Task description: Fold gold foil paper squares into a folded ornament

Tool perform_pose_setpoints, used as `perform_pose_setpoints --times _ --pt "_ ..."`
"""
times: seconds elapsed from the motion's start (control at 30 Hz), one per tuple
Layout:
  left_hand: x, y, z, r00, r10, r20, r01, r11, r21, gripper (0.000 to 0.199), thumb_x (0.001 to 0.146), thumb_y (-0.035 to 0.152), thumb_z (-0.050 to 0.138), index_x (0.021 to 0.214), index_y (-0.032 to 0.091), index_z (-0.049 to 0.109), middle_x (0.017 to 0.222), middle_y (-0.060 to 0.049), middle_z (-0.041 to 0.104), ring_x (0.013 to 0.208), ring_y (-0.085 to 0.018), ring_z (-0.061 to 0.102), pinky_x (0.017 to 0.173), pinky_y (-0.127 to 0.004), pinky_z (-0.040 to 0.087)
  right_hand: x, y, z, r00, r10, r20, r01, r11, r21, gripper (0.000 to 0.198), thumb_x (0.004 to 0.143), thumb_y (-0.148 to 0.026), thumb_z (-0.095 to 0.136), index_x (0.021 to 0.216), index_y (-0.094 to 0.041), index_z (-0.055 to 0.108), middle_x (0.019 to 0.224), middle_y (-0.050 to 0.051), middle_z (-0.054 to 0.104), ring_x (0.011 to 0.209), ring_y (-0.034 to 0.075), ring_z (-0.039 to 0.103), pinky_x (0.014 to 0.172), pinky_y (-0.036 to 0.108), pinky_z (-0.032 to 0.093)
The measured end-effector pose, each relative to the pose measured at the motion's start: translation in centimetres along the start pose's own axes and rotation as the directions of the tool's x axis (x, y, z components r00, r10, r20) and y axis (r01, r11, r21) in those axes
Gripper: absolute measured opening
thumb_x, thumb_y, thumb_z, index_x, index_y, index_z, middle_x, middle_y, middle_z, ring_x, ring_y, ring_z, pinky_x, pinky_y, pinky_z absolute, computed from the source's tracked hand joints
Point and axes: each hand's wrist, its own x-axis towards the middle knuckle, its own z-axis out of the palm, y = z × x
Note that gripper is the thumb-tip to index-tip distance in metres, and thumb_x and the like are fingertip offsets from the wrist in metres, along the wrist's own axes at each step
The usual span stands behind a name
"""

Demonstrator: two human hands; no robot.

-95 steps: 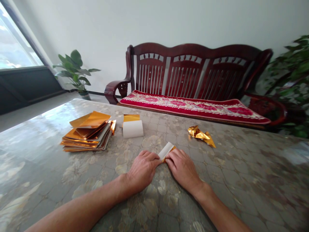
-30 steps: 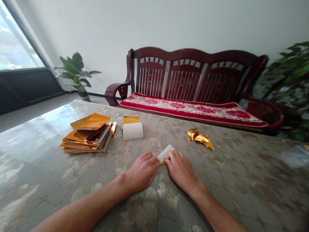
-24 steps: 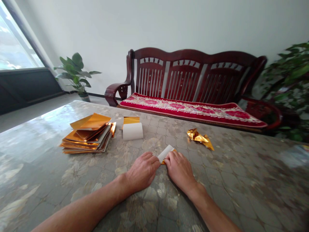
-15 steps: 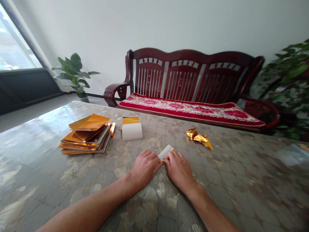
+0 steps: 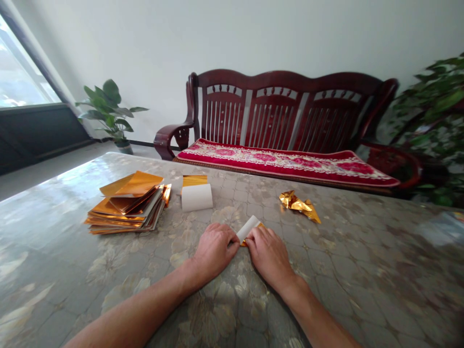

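Note:
Between my hands, on the table, lies a small folded piece of gold foil paper (image 5: 248, 229) with its white side mostly up and a bit of gold at the edges. My left hand (image 5: 218, 247) is closed at its left end, fingers curled and thumb pressed in. My right hand (image 5: 267, 251) pinches the other end; its fingertips cover part of the paper. Beyond my left hand rests a curled sheet of gold foil paper (image 5: 197, 197), white side outward. Farther left is a stack of gold foil paper (image 5: 126, 205), its sheets unevenly piled.
Crumpled gold foil (image 5: 300, 207) lies beyond my right hand. A clear plastic bag (image 5: 440, 228) is at the table's right side. Behind the patterned table (image 5: 152, 290) stands a dark wooden bench (image 5: 271, 113) with a red cushion. Potted plants (image 5: 113, 113) flank it.
The left fingers have shifted slightly on the folded paper, showing the thumb more. My right hand keeps its pinch. The view has moved very slightly.

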Motion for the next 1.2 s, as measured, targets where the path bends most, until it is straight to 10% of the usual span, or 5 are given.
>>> perform_pose_setpoints --times 1.2 --pt "0.5 1.6 0.3 1.000 0.002 -0.005 -0.001 0.962 0.273 0.007 0.087 0.023 0.060 0.084 0.022 0.066 0.084 -0.003 0.068 0.085 -0.023 0.060 0.082 -0.039 0.035 0.0 -0.1 -0.5 0.997 0.075 -0.012 -0.073 0.985 0.154 0.008 0.090 -0.019 0.057 0.083 -0.021 0.054 0.087 0.003 0.064 0.086 0.021 0.057 0.075 0.030 0.038"
